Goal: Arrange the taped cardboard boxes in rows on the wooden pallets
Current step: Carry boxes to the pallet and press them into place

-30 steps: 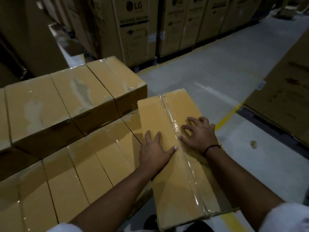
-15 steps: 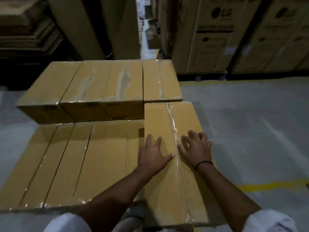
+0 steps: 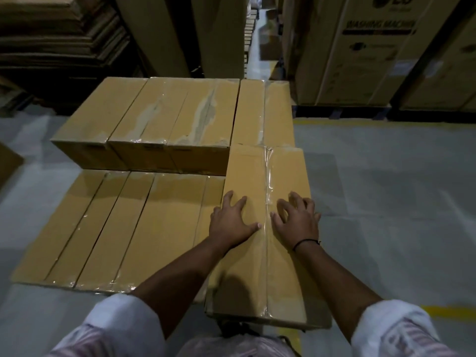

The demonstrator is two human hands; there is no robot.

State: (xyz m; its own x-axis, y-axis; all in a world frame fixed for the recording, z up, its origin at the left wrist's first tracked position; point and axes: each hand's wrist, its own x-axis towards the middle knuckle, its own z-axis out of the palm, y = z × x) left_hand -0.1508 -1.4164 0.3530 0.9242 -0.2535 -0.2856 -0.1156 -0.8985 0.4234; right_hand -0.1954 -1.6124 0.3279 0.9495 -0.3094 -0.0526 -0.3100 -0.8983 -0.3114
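Front box [image 3: 244, 266]: brown cardboard, dull and smooth.
Tape [image 3: 268, 181]: clear plastic down the middle of the front box, shiny and wrinkly.
Top boxes [image 3: 164, 112]: behind the front box, cardboard with rough, pale, torn-looking patches.
Low boxes [image 3: 116, 222]: left of the front box, smooth cardboard with shiny tape at the seams.
Floor [image 3: 386, 189]: right of the front box, grey, hard and dull.
Sleeves [image 3: 123, 328]: soft striped cloth.

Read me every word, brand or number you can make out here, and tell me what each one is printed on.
"LG": on the washing machine carton at upper right, cut by the frame's top edge.
"WASHING MACHINE": same carton, below the logo; the last letter is unclear.
Smaller print below it and the white sticker: too blurred to read.
Taped cardboard boxes: no readable text.
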